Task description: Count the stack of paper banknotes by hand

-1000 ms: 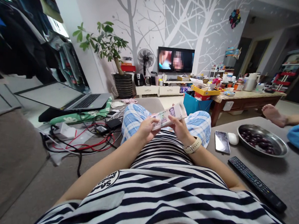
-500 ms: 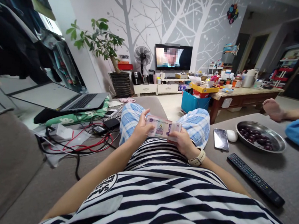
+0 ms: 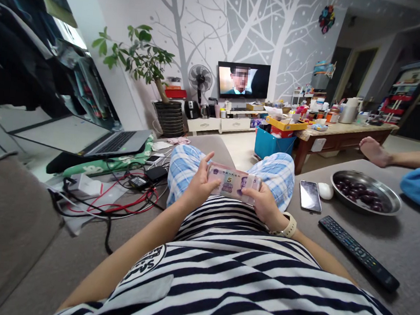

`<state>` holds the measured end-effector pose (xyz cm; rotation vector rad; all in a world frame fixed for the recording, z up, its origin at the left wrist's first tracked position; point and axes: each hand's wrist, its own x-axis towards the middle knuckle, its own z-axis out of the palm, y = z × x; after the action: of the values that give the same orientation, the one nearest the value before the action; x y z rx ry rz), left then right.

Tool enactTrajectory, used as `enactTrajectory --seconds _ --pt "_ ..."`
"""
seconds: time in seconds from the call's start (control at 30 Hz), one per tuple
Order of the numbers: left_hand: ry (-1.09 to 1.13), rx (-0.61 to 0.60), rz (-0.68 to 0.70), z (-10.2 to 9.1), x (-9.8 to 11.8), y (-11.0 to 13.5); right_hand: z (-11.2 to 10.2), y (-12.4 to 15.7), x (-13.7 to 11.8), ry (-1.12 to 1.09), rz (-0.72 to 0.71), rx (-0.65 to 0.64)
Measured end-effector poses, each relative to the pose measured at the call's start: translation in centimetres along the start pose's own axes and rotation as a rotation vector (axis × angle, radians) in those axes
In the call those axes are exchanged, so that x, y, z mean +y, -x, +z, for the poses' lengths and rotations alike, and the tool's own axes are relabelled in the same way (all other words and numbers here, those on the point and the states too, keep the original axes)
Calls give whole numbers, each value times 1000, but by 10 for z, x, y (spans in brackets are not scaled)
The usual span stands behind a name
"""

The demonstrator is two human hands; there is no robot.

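Observation:
Over my lap I hold a stack of banknotes [image 3: 230, 181], the top one a purple note marked 5. My left hand [image 3: 199, 185] grips the stack's left end, thumb across its front. At the opposite end, my right hand [image 3: 265, 201] is closed on the notes with its thumb pressed on the face near the printed portrait. Behind the stack the other fingers of both hands are mostly hidden. A pale watch [image 3: 289, 224] is on my right wrist.
On the sofa to the right lie a phone [image 3: 310, 195], a white mouse [image 3: 325, 191], a remote [image 3: 358, 251] and a steel bowl [image 3: 393, 205] of dark fruit. Another person's foot [image 3: 375, 151] rests beyond. Tangled cables [image 3: 147, 198] and a laptop [image 3: 117, 142] are at left.
The banknote stack and my right hand have shifted slightly right, and more of the top note's portrait shows. The other person's foot has moved a little left.

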<state>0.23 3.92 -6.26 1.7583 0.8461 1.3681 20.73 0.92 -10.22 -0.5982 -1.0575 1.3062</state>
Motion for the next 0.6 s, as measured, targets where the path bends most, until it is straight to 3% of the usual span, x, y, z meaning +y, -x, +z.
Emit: enactTrajectory --seconds 0.13,0.3,0.43,0.6 --pt "-437 76 172 9 0 6 3 1 3 219 -119 75" --pt "-587 89 211 16 4 12 3 1 3 335 -177 119" --pt "-376 45 181 8 2 10 -2 -2 4 194 -72 62" --pt "177 -29 -47 -5 3 -2 -3 0 -10 -23 127 -164"
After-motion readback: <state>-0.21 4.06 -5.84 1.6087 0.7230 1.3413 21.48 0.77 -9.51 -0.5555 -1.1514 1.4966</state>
